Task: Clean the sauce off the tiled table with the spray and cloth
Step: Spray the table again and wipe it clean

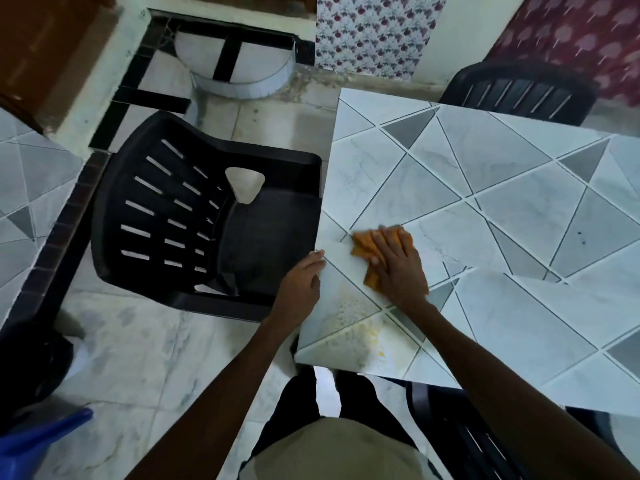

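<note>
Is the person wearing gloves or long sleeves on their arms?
No gloves. The left hand and right hand are bare, with no rings, watch or bracelet showing. The left arm and right arm show no sleeves either. Lower down is a tan top.

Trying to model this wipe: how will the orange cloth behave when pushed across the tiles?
Probably floppy: the orange cloth lies crumpled under the flat right hand, so it would bunch unless pressed. Likely light, since one hand covers most of it. It should slide easily on the glossy tiled table.
</note>
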`<state>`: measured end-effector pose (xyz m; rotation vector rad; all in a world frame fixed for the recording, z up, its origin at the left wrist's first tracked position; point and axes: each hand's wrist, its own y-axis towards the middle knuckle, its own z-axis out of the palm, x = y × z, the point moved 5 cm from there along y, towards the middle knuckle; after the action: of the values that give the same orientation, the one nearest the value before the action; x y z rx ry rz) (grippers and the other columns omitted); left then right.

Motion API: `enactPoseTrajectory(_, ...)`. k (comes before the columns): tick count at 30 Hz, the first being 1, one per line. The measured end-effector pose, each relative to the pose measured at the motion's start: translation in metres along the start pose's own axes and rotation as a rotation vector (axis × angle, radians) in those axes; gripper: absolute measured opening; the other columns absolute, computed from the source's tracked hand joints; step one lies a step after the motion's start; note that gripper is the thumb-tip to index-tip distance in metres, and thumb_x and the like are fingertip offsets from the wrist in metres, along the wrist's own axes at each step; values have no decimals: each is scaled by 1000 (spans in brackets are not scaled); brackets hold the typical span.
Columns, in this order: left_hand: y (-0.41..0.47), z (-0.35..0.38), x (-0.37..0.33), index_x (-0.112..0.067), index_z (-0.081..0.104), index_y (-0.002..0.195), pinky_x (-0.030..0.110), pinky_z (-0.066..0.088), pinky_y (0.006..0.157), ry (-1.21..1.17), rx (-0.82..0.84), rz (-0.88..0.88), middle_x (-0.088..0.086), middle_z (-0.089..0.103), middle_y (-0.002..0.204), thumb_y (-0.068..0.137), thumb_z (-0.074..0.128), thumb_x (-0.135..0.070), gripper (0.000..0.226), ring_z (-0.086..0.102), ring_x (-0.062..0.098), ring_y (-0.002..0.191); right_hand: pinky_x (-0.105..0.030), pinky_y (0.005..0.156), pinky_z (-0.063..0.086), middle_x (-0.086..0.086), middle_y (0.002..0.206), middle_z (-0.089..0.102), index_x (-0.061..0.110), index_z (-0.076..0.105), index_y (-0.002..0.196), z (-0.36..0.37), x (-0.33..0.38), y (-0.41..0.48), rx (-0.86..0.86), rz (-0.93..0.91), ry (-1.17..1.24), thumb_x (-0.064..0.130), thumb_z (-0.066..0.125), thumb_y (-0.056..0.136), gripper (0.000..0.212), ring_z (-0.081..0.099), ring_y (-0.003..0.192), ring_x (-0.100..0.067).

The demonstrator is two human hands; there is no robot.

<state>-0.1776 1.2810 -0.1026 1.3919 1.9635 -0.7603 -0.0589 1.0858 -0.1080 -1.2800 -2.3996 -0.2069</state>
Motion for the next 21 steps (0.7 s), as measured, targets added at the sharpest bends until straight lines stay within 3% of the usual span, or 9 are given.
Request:
enactPoseTrajectory(2, -6, -3, 0, -1, 69, 118, 7, 26, 110, -11, -50, 25, 5, 59, 137, 92, 54, 3, 30, 49, 8, 127, -52, 109, 36, 3, 162, 34, 26, 41, 152, 9, 17, 17, -5, 45, -16, 50, 33, 104, 55, 23, 151, -32)
enactPoseTrajectory(6, -13, -8, 0, -3, 76, 96, 22, 46, 100, -71, -155, -3, 7, 69, 118, 86, 64, 3, 17, 62, 13, 108, -56, 113, 31, 2, 162, 32, 28, 40, 153, 21, 36, 5, 32, -62, -24, 50, 34, 103, 55, 18, 152, -31)
enactPoseTrajectory(9, -14, -10, -2, -6, 74, 84, 11, 46, 87, -96, -165, -56, 3, 67, 106, 80, 73, 0, 8, 62, 11, 96, -53, 116, 29, 5, 164, 29, 30, 36, 154, 19, 30, -29, 64, -125, -41, 49, 35, 103, 55, 16, 153, -29)
enactPoseTrajectory(12, -16, -10, -1, -13, 70, 79, 3, 40, 79, -139, -160, -114, -2, 61, 99, 75, 79, -4, 13, 59, 6, 90, -53, 117, 28, 5, 164, 27, 30, 35, 155, 14, 21, -63, 76, -129, -37, 49, 34, 103, 55, 15, 154, -28)
enactPoseTrajectory(17, -20, -13, 3, -9, 69, 106, 15, 47, 90, -159, -179, -133, -1, 58, 111, 87, 64, -3, 20, 59, 8, 98, -53, 116, 32, 5, 163, 30, 28, 38, 153, 8, 23, -47, 36, -20, -9, 51, 29, 104, 56, 17, 153, -27)
enactPoseTrajectory(21, -33, -10, 30, -8, 64, 122, 33, 56, 91, -323, -183, -401, 7, 63, 119, 94, 48, 2, 34, 65, 15, 103, -56, 117, 23, 1, 164, 27, 27, 33, 155, 19, 55, 9, 58, 51, -54, 52, 27, 104, 57, 13, 153, -32)
